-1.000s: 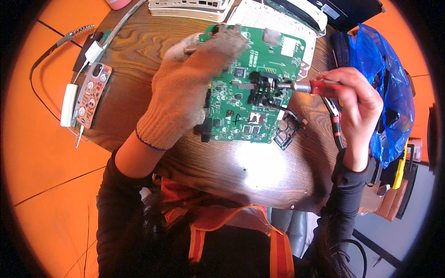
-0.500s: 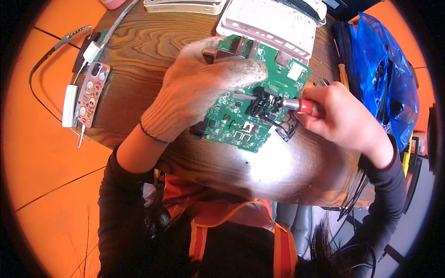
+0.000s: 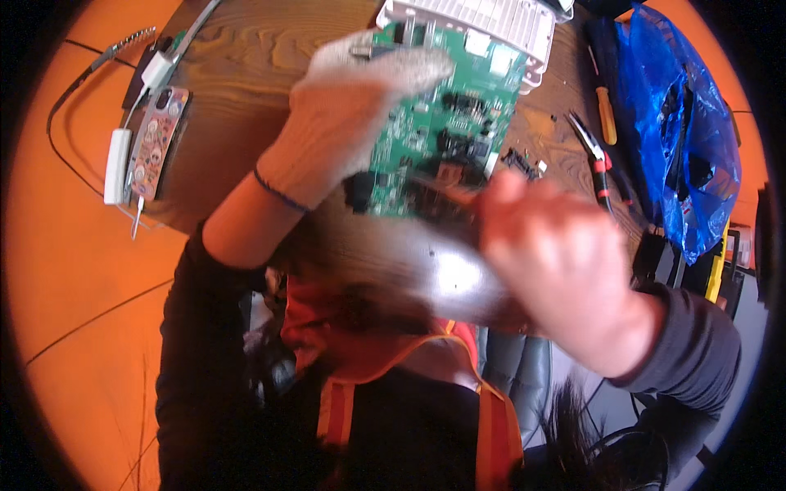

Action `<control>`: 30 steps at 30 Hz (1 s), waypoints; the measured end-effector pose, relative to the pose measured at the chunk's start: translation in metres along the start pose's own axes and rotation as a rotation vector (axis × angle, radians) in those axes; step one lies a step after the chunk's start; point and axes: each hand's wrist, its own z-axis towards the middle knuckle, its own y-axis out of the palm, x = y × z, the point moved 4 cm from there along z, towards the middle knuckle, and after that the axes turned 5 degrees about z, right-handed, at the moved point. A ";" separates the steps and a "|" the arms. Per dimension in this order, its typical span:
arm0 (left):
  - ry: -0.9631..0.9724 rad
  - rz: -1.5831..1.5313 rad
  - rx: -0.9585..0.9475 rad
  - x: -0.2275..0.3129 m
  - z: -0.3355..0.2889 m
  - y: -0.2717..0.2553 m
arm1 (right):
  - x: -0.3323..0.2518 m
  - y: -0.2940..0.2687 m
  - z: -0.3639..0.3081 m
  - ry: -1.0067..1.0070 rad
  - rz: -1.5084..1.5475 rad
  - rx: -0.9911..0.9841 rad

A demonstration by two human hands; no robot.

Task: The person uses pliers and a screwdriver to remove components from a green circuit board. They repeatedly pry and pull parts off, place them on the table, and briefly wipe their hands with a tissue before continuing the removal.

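My left hand, in a pale knit glove, grips a green circuit board by its left side, thumb across the upper face. The board is tilted up above the table, with black parts on it. My right hand is bare, blurred by motion and closed around a flat-bladed tool. The tool's blurred blade points left over the board's lower edge, and its handle is hidden in my fist. Whether the blade touches the board I cannot tell.
A white plastic casing lies behind the board. To the right are pliers, an orange-handled tool, small black scraps and a blue plastic bag. At left lie a phone and a white cabled block.
My right hand has moved down and toward me with the tool. Loose black pieces near the tool no longer lie over the board's middle. The pliers at right are now uncovered.
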 end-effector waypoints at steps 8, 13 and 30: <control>-0.411 -0.488 0.006 -0.014 0.006 -0.010 | 0.031 0.010 -0.001 0.059 0.346 0.120; -0.623 -0.754 0.156 -0.011 0.008 -0.008 | 0.057 0.010 -0.025 0.244 0.739 0.224; -0.761 -0.456 0.070 0.007 0.003 -0.012 | 0.067 0.044 -0.041 0.304 0.766 0.258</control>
